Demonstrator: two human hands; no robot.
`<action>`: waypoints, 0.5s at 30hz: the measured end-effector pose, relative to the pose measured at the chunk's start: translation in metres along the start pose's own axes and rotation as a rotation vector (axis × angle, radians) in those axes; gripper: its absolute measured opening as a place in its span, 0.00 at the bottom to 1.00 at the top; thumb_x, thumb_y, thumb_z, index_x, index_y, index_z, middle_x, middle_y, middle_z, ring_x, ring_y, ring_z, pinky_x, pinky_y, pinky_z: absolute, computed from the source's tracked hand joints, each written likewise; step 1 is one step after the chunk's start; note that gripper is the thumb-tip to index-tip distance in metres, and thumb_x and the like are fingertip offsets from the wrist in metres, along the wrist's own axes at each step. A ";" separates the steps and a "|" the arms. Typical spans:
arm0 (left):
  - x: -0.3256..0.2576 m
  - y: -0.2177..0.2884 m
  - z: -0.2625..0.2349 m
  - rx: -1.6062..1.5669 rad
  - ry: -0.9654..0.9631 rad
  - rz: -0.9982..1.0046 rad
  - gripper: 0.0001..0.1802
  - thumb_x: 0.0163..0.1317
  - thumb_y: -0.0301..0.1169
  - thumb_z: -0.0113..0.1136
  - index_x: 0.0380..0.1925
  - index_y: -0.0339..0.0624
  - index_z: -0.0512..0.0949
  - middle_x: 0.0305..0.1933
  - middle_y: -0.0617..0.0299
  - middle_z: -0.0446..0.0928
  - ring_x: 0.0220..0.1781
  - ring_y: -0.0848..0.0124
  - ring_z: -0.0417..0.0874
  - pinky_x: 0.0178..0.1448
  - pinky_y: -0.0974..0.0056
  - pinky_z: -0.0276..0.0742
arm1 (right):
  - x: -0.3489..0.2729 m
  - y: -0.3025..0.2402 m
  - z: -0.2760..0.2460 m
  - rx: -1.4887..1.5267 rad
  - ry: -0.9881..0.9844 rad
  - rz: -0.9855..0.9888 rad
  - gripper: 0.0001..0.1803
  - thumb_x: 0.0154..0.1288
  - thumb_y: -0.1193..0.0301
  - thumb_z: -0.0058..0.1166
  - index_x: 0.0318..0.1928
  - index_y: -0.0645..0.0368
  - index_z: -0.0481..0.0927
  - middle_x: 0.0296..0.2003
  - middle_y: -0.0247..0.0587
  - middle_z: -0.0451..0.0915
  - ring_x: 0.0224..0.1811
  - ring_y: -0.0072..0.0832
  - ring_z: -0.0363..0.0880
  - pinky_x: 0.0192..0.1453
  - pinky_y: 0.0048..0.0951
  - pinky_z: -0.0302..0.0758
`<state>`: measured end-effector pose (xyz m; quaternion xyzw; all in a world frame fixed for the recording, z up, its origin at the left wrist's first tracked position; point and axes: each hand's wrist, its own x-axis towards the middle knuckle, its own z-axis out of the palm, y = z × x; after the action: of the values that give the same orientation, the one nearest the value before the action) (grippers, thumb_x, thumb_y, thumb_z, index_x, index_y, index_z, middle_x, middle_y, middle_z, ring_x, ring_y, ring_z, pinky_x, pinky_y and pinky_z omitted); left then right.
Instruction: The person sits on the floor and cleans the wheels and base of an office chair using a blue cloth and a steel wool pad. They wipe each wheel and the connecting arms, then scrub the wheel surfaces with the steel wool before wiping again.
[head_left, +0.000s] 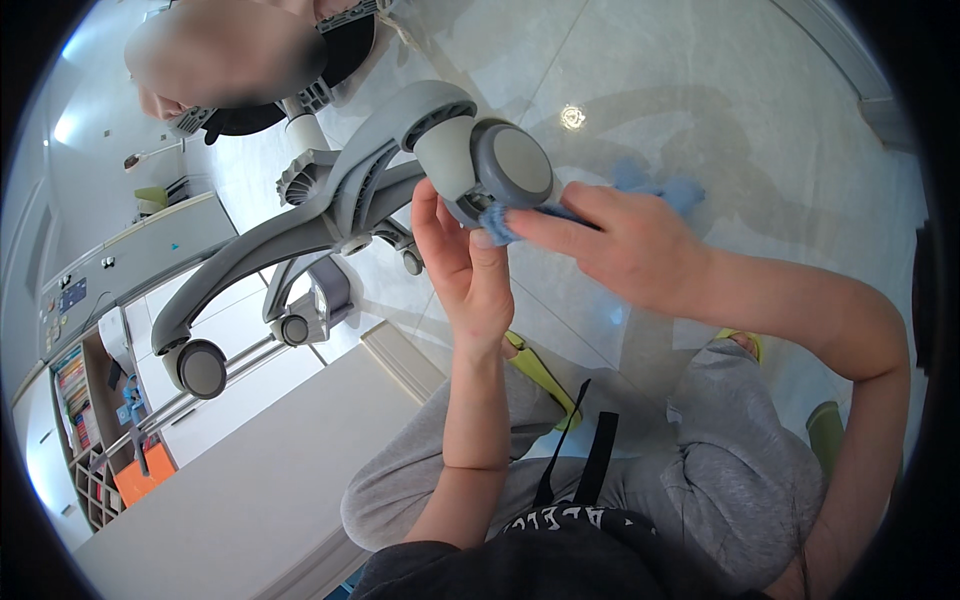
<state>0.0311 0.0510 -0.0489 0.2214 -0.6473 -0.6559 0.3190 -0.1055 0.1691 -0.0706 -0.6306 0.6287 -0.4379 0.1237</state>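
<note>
A grey star-shaped chair base lies tipped over, its legs pointing in several directions. At the end of its nearest leg is a two-wheeled caster with a grey rim and pale side disc. My left hand is closed on the caster from below, its thumb by the wheel's lower edge. My right hand pinches a blue cloth and presses it to the underside of the caster, near the gap between the wheels. More blue cloth shows beyond the right hand.
Another caster sticks out at the lower left. The chair's seat part, with pinkish fabric, is at the top left. A pale cabinet stands beside my left knee, and a bookshelf is farther left. Glossy tiles cover the floor.
</note>
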 end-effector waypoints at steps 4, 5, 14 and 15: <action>0.002 0.001 -0.003 -0.049 -0.058 0.007 0.32 0.69 0.32 0.52 0.67 0.41 0.49 0.60 0.58 0.64 0.58 0.72 0.69 0.59 0.66 0.67 | -0.003 0.004 -0.003 0.086 -0.014 0.033 0.29 0.56 0.76 0.50 0.61 0.44 0.71 0.33 0.35 0.71 0.32 0.31 0.77 0.29 0.27 0.76; 0.002 0.002 -0.001 -0.036 -0.047 0.007 0.32 0.69 0.32 0.52 0.67 0.40 0.49 0.60 0.58 0.64 0.57 0.72 0.69 0.58 0.66 0.67 | -0.003 0.001 -0.005 0.152 -0.017 0.038 0.29 0.57 0.76 0.50 0.61 0.44 0.71 0.33 0.35 0.71 0.32 0.30 0.77 0.29 0.27 0.76; 0.003 -0.002 -0.008 0.039 -0.077 0.023 0.31 0.71 0.34 0.48 0.67 0.39 0.49 0.61 0.57 0.64 0.60 0.69 0.68 0.60 0.64 0.67 | 0.005 0.003 0.014 0.209 -0.036 0.048 0.29 0.59 0.75 0.48 0.63 0.43 0.69 0.35 0.35 0.72 0.33 0.33 0.77 0.32 0.29 0.77; 0.003 0.000 -0.008 0.017 -0.105 0.019 0.30 0.71 0.34 0.47 0.67 0.39 0.49 0.62 0.56 0.65 0.61 0.68 0.68 0.61 0.62 0.68 | 0.000 0.009 0.015 0.173 -0.047 0.052 0.29 0.59 0.76 0.47 0.63 0.43 0.69 0.35 0.36 0.72 0.33 0.33 0.77 0.33 0.30 0.77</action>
<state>0.0345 0.0429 -0.0490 0.1832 -0.6708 -0.6580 0.2890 -0.1004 0.1615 -0.0858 -0.6111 0.6017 -0.4722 0.2038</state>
